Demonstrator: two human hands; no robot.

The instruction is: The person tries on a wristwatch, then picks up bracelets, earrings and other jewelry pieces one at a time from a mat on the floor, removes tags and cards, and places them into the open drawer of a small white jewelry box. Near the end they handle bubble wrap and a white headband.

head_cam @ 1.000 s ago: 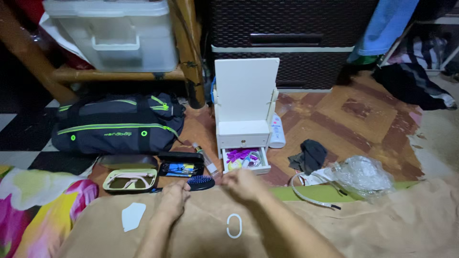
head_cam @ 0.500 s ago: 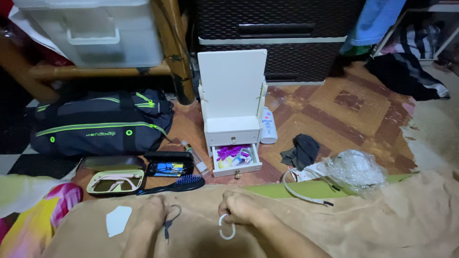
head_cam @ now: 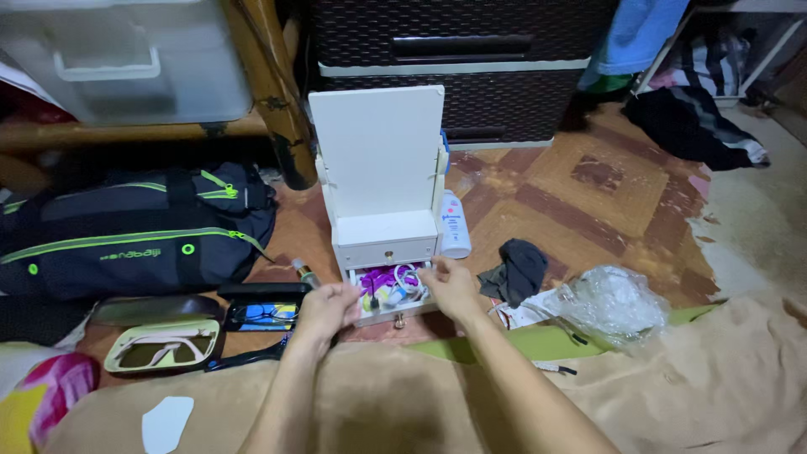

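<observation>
A small white organiser (head_cam: 380, 160) stands on the floor with its lower drawer (head_cam: 388, 313) pulled open; purple and white bits lie inside. My right hand (head_cam: 451, 288) holds a white plastic ring (head_cam: 407, 278) over the drawer. My left hand (head_cam: 329, 308) is beside it on the left, pinching a small black cord (head_cam: 373, 296) that hangs at the drawer's front left. Both forearms reach forward over a tan blanket (head_cam: 403, 403).
A dark duffel bag with green stripes (head_cam: 134, 229) lies left, with two open glasses cases (head_cam: 161, 346) (head_cam: 262, 308) and a hairbrush (head_cam: 244, 360) in front of it. A white bottle (head_cam: 455, 225), black cloth (head_cam: 517, 265) and clear plastic bag (head_cam: 615, 304) lie right. A dark drawer unit (head_cam: 454, 50) stands behind.
My right hand picked the white ring off the blanket and my left took the black cord; both moved forward to the open drawer. The view shifted forward and right.
</observation>
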